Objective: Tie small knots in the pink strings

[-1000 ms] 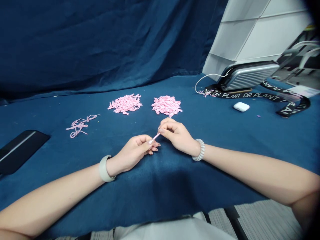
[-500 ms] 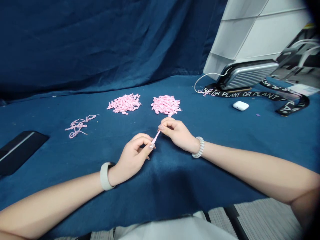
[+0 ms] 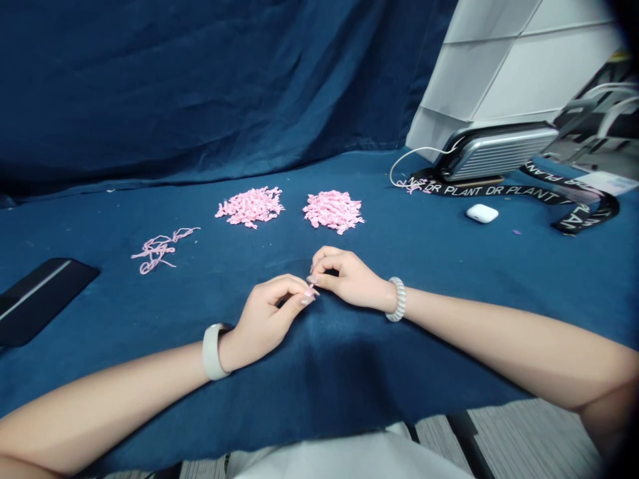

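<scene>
My left hand and my right hand meet at the fingertips over the blue cloth. Both are pinched closed on a small pink piece, mostly hidden between the fingers. Beyond them lie two heaps of small pink knotted pieces: a left heap and a right heap, the latter just past my right hand. A loose tangle of pink yarn rests to the left.
A dark flat case lies at the left edge. On the right are a white earbud case, a black lettered strap, a silver ribbed case and a white cable. Blue cloth hangs behind.
My right hand has come down and slightly left, closer to my left hand. The pink strip that showed stretched between them is now mostly hidden by the fingers.
</scene>
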A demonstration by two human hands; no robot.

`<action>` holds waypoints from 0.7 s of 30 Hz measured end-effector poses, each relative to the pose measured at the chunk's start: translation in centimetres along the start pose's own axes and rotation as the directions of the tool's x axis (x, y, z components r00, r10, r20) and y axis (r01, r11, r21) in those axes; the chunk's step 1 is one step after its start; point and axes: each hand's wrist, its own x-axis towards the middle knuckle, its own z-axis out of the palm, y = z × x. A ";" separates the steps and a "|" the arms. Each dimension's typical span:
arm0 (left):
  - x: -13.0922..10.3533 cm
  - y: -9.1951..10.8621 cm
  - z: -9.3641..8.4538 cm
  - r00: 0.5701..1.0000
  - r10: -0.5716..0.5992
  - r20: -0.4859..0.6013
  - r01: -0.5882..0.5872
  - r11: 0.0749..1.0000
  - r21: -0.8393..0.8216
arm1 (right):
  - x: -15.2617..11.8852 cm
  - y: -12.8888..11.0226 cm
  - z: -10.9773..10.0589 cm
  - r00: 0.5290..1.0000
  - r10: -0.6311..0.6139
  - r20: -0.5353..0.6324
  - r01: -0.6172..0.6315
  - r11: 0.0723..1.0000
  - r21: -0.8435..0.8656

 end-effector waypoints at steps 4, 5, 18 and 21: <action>0.2 0.1 -0.1 0.996 -0.056 -0.070 0.057 0.998 0.011 | 0.0 0.1 0.0 1.000 0.004 -0.018 -0.004 1.000 -0.004; 0.2 0.1 -0.1 0.994 -0.065 -0.085 0.066 0.998 0.009 | 0.0 0.1 0.0 1.000 0.004 -0.021 -0.004 1.000 -0.005; 0.9 0.0 -0.1 0.949 -0.303 -0.092 0.282 0.941 -0.188 | 0.1 0.2 0.2 0.996 -0.026 -0.086 0.026 1.000 -0.010; 1.3 -0.2 -0.2 0.930 -0.366 -0.014 0.348 0.894 -0.282 | -0.1 0.1 0.2 0.991 -0.073 -0.114 0.072 0.997 -0.008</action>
